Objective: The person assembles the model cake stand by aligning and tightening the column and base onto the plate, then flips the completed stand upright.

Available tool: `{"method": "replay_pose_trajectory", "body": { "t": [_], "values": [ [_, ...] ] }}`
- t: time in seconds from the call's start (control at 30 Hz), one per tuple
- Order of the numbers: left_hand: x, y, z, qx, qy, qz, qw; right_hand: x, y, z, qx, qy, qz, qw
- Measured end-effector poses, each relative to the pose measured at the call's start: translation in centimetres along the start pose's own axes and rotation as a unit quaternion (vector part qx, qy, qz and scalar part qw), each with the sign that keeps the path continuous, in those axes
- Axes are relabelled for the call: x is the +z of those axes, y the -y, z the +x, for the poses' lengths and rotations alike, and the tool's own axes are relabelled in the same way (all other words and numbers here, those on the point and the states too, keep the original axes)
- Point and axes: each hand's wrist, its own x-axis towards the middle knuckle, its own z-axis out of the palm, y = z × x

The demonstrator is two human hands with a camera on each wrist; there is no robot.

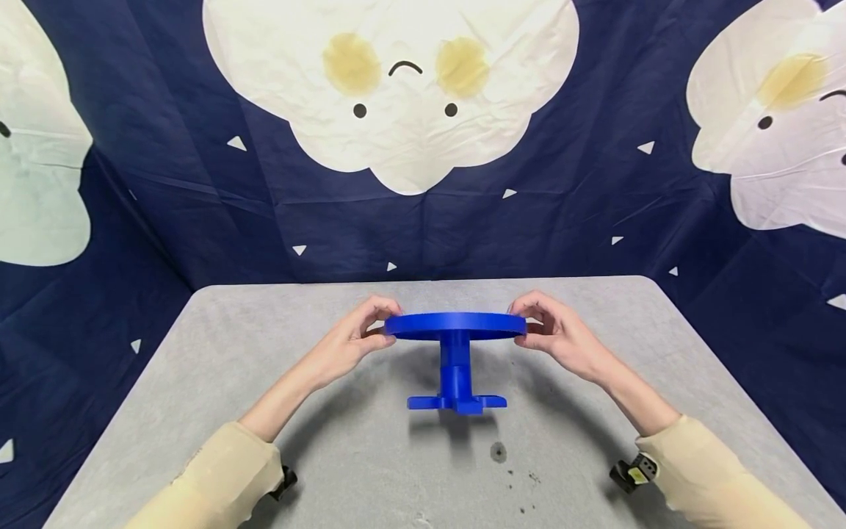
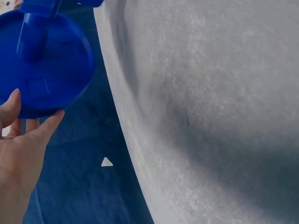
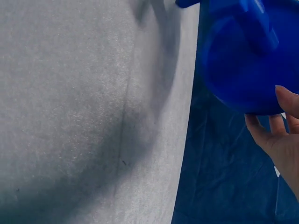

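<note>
A blue round-topped pedestal stand [image 1: 456, 367] is held upright between both hands, with a rimmed disc on top, a stepped column and a foot of flat arms. Its shadow lies apart from the foot, so it appears raised off the table. My left hand [image 1: 353, 338] pinches the disc's left edge, thumb below and fingers at the rim. On the opposite edge, my right hand [image 1: 555, 334] grips in the same way. Both wrist views show the underside of the stand's disc [image 2: 65, 79] [image 3: 233, 79], with the thumb against it and fingertips along the rim.
A grey table [image 1: 357, 470] with rounded far corners spreads beneath, marked by a dark round spot [image 1: 499, 452] and small specks. Dark blue fabric [image 1: 423, 228] with white clouds and triangles hangs behind and along both sides. Each sleeve has a black device [image 1: 634, 472] at its cuff.
</note>
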Motion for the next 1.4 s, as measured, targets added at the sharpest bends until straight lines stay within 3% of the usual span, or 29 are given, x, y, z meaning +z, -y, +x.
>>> {"method": "replay_pose_trajectory", "body": {
  "t": [0.2,0.5,0.83,1.4],
  "values": [
    [-0.1,0.1,-0.1,0.003,0.015,0.002,0.9999,0.3,-0.5,0.0,-0.014,-0.001,0.042,0.9990],
    [0.0,0.2,-0.3,-0.009,0.012,0.026,0.9995,0.6,-0.8,-0.3,0.002,0.001,0.044,0.9990],
    [0.2,0.5,-0.1,0.050,0.014,0.022,0.9984,0.5,-0.9,-0.2,-0.027,-0.003,0.053,0.9982],
    [0.8,0.5,-0.9,0.047,0.010,0.035,0.9983,0.8,-1.0,-1.2,-0.031,-0.004,-0.001,0.9995]
  ]
}}
